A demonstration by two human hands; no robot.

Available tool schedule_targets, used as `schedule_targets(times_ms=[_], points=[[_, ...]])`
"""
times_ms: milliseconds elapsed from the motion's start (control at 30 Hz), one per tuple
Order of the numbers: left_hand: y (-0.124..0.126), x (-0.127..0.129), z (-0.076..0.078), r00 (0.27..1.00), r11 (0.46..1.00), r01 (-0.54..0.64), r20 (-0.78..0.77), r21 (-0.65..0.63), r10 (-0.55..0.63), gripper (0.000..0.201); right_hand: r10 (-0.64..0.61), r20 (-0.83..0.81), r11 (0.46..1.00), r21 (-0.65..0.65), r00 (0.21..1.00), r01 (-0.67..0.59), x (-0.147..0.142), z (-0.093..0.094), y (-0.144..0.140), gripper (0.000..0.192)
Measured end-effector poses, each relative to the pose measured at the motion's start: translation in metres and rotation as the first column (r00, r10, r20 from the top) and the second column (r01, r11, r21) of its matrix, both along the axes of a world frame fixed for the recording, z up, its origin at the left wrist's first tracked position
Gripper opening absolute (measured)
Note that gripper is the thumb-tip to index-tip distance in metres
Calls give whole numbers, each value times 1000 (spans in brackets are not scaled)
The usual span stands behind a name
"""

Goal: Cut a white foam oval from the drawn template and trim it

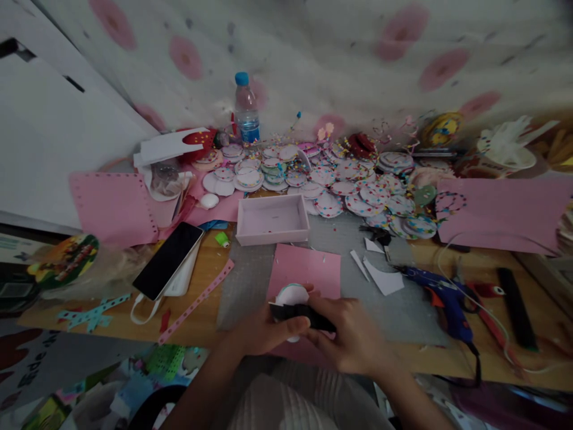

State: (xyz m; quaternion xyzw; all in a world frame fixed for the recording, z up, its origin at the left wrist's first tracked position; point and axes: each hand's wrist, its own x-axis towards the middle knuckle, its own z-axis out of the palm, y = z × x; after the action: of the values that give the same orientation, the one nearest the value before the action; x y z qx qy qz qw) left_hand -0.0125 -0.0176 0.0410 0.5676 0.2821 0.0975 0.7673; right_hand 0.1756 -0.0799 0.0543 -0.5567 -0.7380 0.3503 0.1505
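- Gripping a black tool [317, 319], the right hand [349, 334] is curled closed around it.
- Closed on a white paper disc [292, 294], the left hand [262, 331] lays its thumb along the tool; its other fingers are mostly hidden.
- Disc and tool are above a pink sheet [307, 266] on the table [208, 316].
- Beyond the sheet: an open white box [273, 222], then heaped dotted discs [329, 204].
- Rightward: a blue glue gun [447, 298].
- Leftward: a phone [169, 261].

The wooden worktop [201, 325] carries a grey mat [398, 319] at its centre, a pink strip [197, 303] and crossed blue strips [93, 315] towards eight o'clock, and a black bar [517, 309] towards four o'clock.
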Motion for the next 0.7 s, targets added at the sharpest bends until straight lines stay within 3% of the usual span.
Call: schedule_targets(times_ms=[267,467,700], points=[[-1,5,-1,997,994,-69,28,-90,72,72,-92,25,996,23,995,92,-5,-2,-3,27],[-10,6,-3,986,995,-95,-134,0,95,65,-207,38,978,9,978,207,-5,-8,-4,29],[-7,5,-4,999,999,-48,12,6,48,68,-48,25,998,45,999,47,2,0,0,25]])
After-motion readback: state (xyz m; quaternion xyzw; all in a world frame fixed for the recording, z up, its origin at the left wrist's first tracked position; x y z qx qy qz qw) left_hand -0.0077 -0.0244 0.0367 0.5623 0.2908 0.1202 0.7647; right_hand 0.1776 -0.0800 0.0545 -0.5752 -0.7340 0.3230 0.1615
